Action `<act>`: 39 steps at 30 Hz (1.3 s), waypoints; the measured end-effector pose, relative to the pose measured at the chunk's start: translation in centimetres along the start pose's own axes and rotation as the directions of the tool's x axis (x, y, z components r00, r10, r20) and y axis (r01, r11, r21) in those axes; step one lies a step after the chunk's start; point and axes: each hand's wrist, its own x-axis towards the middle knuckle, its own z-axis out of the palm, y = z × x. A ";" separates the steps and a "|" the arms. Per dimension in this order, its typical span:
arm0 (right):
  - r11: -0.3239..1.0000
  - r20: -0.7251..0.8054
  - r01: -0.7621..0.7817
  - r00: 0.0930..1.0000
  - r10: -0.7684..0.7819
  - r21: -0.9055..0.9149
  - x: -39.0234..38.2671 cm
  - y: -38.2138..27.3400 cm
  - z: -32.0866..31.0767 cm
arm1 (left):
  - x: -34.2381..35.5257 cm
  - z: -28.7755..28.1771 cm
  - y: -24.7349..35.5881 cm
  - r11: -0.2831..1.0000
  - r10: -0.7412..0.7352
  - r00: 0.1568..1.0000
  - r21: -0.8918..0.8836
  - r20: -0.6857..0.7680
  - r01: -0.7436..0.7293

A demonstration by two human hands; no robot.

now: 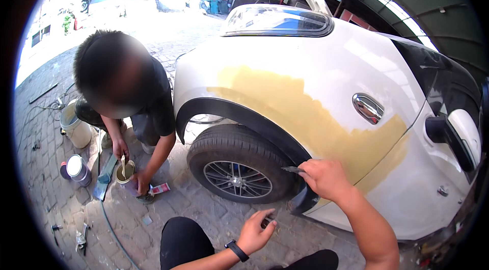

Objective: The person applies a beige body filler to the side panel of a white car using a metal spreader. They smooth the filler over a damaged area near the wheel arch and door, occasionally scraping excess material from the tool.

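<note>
My right hand (326,178) is closed around a thin, dark-bladed scraper (294,169), beside the black wheel-arch trim (244,113) of a white car. Yellowish filler (326,132) covers a broad patch of the car's fender (270,61) and runs onto the door. My left hand (257,232), with a black band (237,250) on its wrist, is held low in front of the wheel (237,178). Its fingers curl round something small and dark that I cannot make out.
At left, a crouching person (147,86) holds a stick (123,166) in an open can (125,171). Nearby stand a white bucket (76,126) and a lidded can (78,169). A hose (113,232) and a spray gun (81,239) lie on the paving. The side mirror (461,132) juts out at right.
</note>
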 end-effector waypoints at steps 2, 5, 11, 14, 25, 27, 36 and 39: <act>0.994 0.051 -0.032 0.998 0.027 0.104 -0.8 -1.3 0.6 | 0.3 -0.2 -0.1 0.996 -0.023 1.000 -0.081 -0.009 0.022; 0.880 0.168 -0.231 0.970 0.176 0.414 -2.3 -2.9 1.1 | 0.8 -0.4 0.6 0.895 -0.094 0.996 -0.438 0.002 0.085; 0.293 0.474 -0.534 0.843 0.255 0.793 -6.6 -4.2 5.4 | 1.2 -1.9 0.6 0.810 -0.206 0.960 -0.518 0.187 0.275; 0.333 0.565 -0.593 0.803 0.188 0.733 -6.6 -3.6 4.4 | 1.3 -2.8 1.4 0.775 -0.240 0.961 -0.568 0.140 0.277; 0.970 -0.109 -0.188 0.973 0.206 0.152 3.1 -0.2 -2.8 | 3.3 -2.3 0.0 0.695 -0.373 0.926 -0.676 -0.048 0.245; 0.983 -0.082 -0.180 0.980 0.181 0.021 6.1 -1.0 -4.5 | 2.8 -0.6 -1.4 0.894 -0.248 0.961 -0.410 -0.122 0.179; 0.953 0.070 0.012 0.997 0.009 -0.301 11.9 -1.1 -5.3 | 2.7 0.1 -1.4 0.974 0.087 0.995 0.215 -0.046 -0.075; 0.948 0.146 0.030 0.989 0.018 -0.316 13.1 -1.3 -6.1 | 2.8 0.2 -1.4 0.977 0.085 0.996 0.197 -0.040 -0.075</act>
